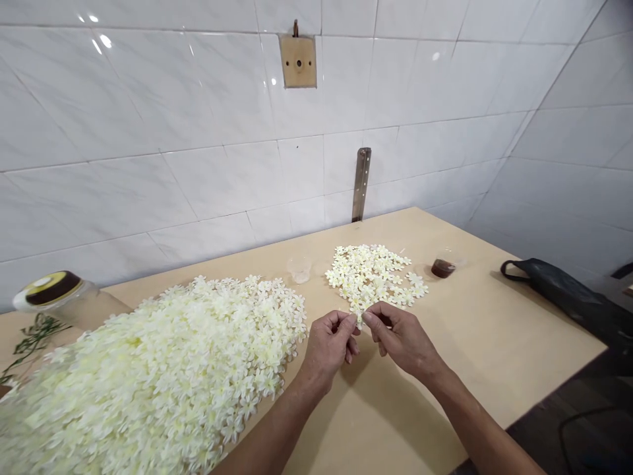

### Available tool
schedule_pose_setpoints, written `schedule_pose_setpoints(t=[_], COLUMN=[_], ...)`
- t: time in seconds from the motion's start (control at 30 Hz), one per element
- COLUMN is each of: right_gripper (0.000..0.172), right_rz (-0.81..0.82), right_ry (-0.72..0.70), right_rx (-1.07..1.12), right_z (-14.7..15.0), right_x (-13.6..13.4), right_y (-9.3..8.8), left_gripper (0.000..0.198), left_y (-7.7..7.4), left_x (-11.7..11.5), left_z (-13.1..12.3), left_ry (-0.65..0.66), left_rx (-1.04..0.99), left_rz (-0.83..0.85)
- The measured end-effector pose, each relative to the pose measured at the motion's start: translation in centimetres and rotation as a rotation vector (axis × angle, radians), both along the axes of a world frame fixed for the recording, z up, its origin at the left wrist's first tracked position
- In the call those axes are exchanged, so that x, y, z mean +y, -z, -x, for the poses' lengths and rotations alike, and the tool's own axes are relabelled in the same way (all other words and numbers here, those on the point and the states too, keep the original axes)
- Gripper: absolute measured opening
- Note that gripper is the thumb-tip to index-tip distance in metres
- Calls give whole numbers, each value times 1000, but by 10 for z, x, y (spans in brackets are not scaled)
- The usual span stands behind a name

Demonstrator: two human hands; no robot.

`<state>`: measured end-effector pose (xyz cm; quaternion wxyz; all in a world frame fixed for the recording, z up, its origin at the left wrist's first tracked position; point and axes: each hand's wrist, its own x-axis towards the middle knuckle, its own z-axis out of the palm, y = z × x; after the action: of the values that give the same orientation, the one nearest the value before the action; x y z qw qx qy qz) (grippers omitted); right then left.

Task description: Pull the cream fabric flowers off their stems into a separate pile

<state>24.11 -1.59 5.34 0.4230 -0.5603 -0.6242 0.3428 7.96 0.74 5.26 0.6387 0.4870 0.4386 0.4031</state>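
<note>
Between my fingertips is a small white flower, pinched from both sides over the table. My left hand is closed on its left edge, thumb against index finger. From the right, my right hand pinches the same flower. Just beyond my hands lies a smaller spread of white flowers with pale yellow centres. A large heap of similar white flowers covers the left side, beside my left forearm.
The beige table meets a tiled wall. Behind the flowers stand a clear cup and a small cup of dark liquid. A clear jar lies at left, near green sprigs. A black bag rests at right.
</note>
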Motion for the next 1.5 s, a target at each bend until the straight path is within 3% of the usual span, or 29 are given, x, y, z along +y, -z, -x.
schedule_pose_setpoints(t=[0.13,0.3,0.43,0.63,0.87,1.07,1.3,1.5], right_gripper=[40,35,39,35,35,36,42,34], right_rz=[2,-186,-172,-91,-169,-205,-164,-202], right_ry=[-40,-108,-150,-175,-210,-227,-182,-171], right_rx=[64,-148,-239,-272,-466,-440,-415,-385], right_z=[13,26,33,37,39,52,69,67], right_x=[1,4,6,5,5,1,-5,-1], right_y=[4,11,14,2,9,21,14,17], left_gripper=[38,35,37,40,39,28,18,21], left_y=[-1,1,3,9,15,11,4,2], left_x=[-1,-6,-8,-5,-5,-7,-12,-18], left_z=[12,24,27,33,43,47,48,46], left_ry=[-38,-135,-199,-106,-65,-100,-193,-47], left_rx=[-49,-3,0,-76,146,-59,-205,-332], left_rz=[73,108,140,186,87,230,305,391])
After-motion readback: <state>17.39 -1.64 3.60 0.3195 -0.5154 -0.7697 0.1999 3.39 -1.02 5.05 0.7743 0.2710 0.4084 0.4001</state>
